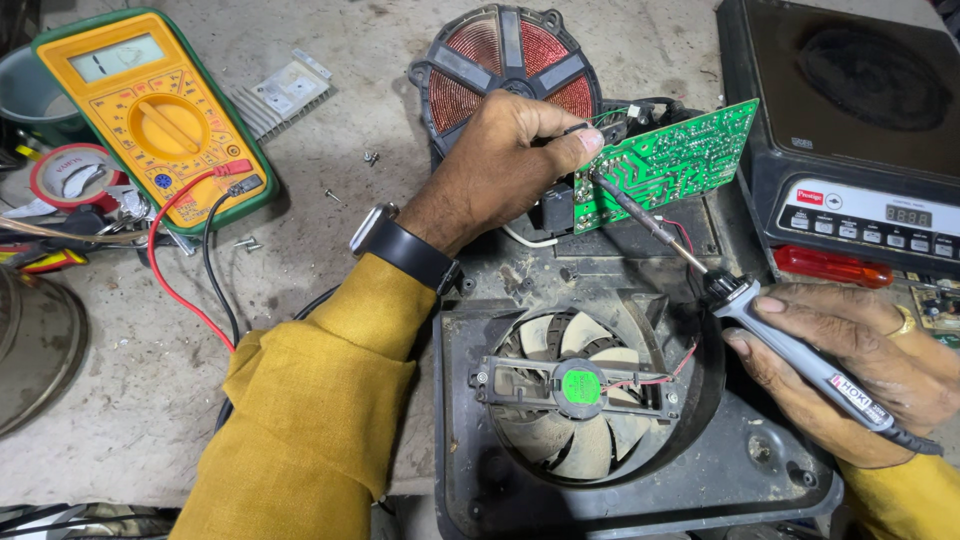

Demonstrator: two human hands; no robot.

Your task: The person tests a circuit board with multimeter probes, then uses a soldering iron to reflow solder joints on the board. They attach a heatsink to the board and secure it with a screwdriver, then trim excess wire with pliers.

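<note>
Head view: left hand (pixel 495 160) grip pinches green circuit board (pixel 670 160) upright; right hand (pixel 850 375) grip clasps soldering iron (pixel 740 310), tip touching it

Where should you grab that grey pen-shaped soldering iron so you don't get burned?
Grip the grey soldering iron on its plastic handle at the back, coming from the lower right, as the right hand does. The thin metal tip points up-left onto the green circuit board, which the left hand steadies, so that bare front end is probably hot.
</note>
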